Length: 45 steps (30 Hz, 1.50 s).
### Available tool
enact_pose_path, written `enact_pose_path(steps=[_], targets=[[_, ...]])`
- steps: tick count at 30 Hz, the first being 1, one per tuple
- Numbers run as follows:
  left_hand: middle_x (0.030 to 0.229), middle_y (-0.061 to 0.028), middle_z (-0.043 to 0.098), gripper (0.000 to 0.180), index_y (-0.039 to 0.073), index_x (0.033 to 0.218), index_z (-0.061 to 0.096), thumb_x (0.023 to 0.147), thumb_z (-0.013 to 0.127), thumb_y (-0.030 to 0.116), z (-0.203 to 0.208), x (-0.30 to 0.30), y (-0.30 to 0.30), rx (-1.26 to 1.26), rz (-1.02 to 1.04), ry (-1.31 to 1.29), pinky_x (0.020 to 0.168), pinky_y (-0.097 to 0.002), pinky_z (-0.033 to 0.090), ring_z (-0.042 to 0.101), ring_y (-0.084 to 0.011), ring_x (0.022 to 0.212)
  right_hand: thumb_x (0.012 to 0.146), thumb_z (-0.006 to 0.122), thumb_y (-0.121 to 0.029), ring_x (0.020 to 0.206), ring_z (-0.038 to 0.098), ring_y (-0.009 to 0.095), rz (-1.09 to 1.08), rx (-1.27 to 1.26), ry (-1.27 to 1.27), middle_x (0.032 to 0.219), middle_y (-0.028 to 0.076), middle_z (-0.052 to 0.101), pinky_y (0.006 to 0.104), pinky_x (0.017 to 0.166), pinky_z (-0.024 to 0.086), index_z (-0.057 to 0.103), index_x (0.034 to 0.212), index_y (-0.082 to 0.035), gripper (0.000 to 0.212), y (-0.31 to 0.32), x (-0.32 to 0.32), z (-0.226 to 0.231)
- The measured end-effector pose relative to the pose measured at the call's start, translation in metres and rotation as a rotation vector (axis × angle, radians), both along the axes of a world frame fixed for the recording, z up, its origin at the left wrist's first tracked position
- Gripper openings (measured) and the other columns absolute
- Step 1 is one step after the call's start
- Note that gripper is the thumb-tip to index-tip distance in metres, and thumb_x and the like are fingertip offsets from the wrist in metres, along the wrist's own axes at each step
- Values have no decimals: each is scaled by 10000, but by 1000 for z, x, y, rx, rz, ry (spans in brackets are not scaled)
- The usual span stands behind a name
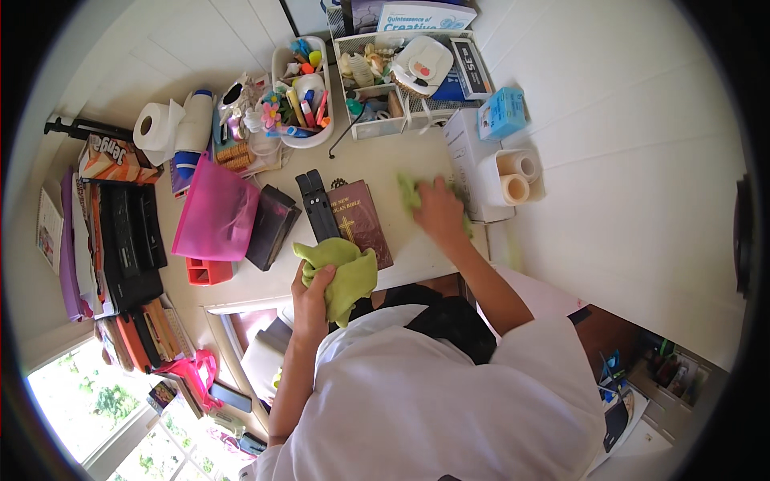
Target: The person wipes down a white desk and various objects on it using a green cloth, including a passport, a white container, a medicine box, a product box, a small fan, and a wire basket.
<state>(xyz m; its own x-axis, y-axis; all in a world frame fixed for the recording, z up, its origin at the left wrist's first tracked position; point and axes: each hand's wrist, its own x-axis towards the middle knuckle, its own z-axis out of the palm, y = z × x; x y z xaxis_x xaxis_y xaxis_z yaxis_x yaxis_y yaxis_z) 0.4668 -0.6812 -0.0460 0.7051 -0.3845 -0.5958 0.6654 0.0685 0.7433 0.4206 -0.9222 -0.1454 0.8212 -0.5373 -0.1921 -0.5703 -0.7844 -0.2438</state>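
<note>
One green cloth (346,276) bunches past the left hand (311,298), which is clamped on it; second rag (408,192) peeks around the blurry right hand (439,212), can't tell if gripped.

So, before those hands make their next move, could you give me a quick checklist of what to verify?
1. Left hand holding its green cloth: ok, bunched between thumb and fingers.
2. Right hand with a secure grip on the other green cloth: cannot tell, motion blurs it.
3. Maroon book lying flat on the desk: ok.
4. Left hand's cloth off the book: cannot tell; it overlaps the book in view, contact unclear.
5. Right hand well away from the white box: not ok, they look close together.
6. Pink pouch apart from both hands: ok.
</note>
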Motion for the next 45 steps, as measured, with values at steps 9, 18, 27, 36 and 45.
enact_pose_path(steps=[9,18,27,36,45], targets=[[988,-150,579,338,-37,1145,443,855,521,118,3,7,-7,-6,-96,22,675,-293,535,624,-205,819,663,690,-171,1022,496,387,143,-142,-369,1211,167,422,453,778,490,513,1119,-80,498,-34,42,-17],[981,-140,578,349,-36,1149,449,850,525,127,-10,6,-12,-29,-74,56,685,-295,525,615,-197,821,673,655,-112,1057,481,423,-54,156,-125,1259,219,387,462,844,459,514,1048,19,422,-19,25,-9],[970,-127,579,338,-35,1128,476,842,537,136,-10,12,-15,7,-89,66,712,-289,504,601,-182,830,633,613,-67,984,537,348,97,270,-479,1080,138,546,381,845,455,558,928,-3,306,-23,31,-33],[956,-131,583,327,-30,1107,477,834,537,140,-14,11,-15,65,-71,79,701,-298,507,606,-194,819,586,564,18,897,572,335,514,681,-697,991,139,602,361,794,467,593,798,-3,214,-14,129,-44],[988,-144,584,344,-31,1123,472,838,537,151,-16,12,-14,52,-79,55,737,-320,519,616,-214,851,623,582,-27,992,566,315,280,533,-637,1134,119,574,361,842,466,608,915,-20,293,-36,75,-48]])
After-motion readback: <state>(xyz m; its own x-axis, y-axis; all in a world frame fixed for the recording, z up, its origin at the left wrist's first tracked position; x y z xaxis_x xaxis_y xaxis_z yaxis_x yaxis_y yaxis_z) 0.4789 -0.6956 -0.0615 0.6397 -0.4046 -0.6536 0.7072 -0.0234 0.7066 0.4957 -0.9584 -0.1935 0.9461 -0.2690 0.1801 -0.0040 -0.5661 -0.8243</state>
